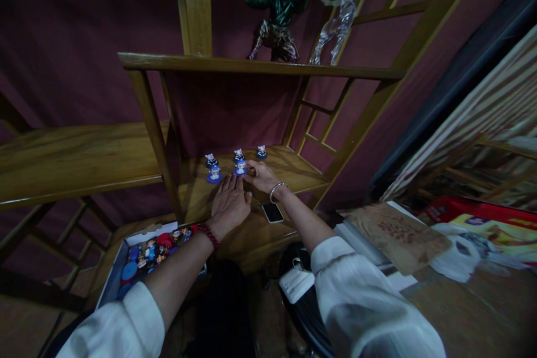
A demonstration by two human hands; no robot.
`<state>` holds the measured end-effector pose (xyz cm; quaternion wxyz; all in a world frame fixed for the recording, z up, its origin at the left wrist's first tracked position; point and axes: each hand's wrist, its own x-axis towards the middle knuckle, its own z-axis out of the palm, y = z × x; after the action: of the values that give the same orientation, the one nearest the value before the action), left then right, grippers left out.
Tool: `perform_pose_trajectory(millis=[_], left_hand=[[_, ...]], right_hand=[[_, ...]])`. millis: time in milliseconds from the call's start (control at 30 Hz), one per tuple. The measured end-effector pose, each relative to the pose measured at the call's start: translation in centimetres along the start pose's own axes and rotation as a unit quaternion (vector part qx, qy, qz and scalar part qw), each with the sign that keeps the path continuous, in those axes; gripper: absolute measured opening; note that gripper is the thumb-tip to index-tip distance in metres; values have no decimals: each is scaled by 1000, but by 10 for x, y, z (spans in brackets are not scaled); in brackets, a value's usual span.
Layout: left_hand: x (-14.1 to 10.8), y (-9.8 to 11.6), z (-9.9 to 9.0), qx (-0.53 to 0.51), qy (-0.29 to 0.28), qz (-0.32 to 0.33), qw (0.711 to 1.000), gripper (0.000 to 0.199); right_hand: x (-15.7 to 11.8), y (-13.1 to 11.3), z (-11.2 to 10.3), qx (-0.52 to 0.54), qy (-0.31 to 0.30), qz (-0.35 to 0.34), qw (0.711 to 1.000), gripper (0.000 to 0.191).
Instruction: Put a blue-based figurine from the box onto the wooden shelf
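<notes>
On the wooden shelf (197,196) stand small toy figurines in two rows. Three dark-based figurines with pale heads make up the back row: a left one (210,160), a middle one (239,155) and a right one (261,151). In front is a purple figurine (215,174) on a round base. Beside it, a second purple figurine (240,167) is pinched at its right side by the fingertips of my right hand (260,177). My left hand (231,200) lies flat, fingers stretched out, just in front of the purple figurines. Both wrists wear bracelets.
A box (121,257) of mixed figurines sits at lower left. A phone (273,212) lies on the shelf near my right wrist. Overhead, an upper shelf board (260,66) holds a dark green statue (280,14) and a clear animal figure (339,17). Cardboard (398,232) lies right.
</notes>
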<state>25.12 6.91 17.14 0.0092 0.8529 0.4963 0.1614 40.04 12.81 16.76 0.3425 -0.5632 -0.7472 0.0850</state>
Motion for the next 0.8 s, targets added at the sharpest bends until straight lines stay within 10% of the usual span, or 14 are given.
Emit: perform_pose_trajectory(millis=[800], left_hand=[[-1, 2, -4, -3, 4, -3, 1000, 54]], right_hand=[[13, 15, 6, -25, 53, 55, 997, 49]])
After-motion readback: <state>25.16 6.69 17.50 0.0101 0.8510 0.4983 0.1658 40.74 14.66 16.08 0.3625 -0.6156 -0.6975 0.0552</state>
